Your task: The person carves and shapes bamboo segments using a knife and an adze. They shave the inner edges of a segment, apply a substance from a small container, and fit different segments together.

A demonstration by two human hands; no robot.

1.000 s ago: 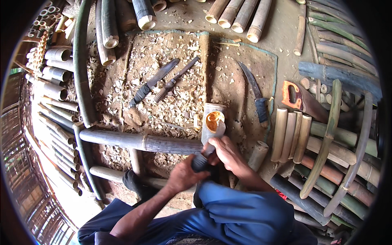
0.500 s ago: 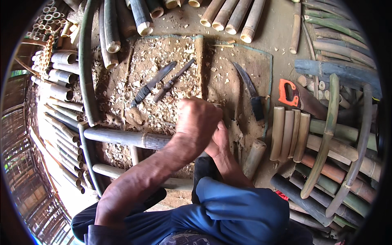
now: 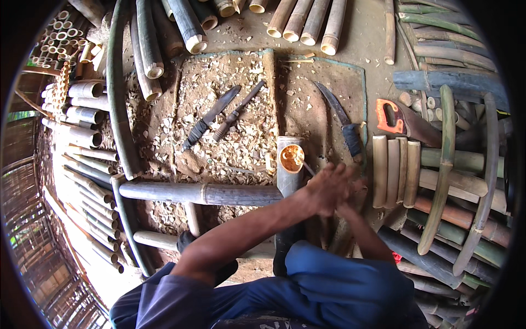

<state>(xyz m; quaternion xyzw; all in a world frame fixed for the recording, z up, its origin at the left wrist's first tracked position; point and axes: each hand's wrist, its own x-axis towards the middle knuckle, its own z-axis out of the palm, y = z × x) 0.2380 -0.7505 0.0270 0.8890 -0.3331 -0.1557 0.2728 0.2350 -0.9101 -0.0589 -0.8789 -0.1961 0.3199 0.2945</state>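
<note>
A bamboo tube (image 3: pixel 289 182) points up at me in the middle, its round open end showing an orange-brown inside with pale shavings. Just right of it, my left hand (image 3: pixel 327 188) and my right hand (image 3: pixel 356 192) are closed together, blurred by motion. From them a thin-shafted tool (image 3: pixel 309 169) slants toward the tube's mouth; its handle is hidden in my grip, so its exact kind cannot be told. Beyond lie a knife with a wrapped handle (image 3: pixel 211 116), a slimmer knife (image 3: pixel 239 111) and a curved blade with a dark handle (image 3: pixel 341 118).
A horizontal bamboo pole (image 3: pixel 235 194) runs left from the upright tube. Wood chips (image 3: pixel 241 145) cover the ground mat. An orange-handled saw (image 3: pixel 390 116) and short bamboo pieces (image 3: pixel 394 172) lie right. Stacked bamboo (image 3: pixel 82 137) lines the left; more tubes (image 3: pixel 331 38) lie ahead.
Both hands have moved right, off the tube's mouth, which now shows open. The thin-shafted tool has come into sight between the hands and the tube.
</note>
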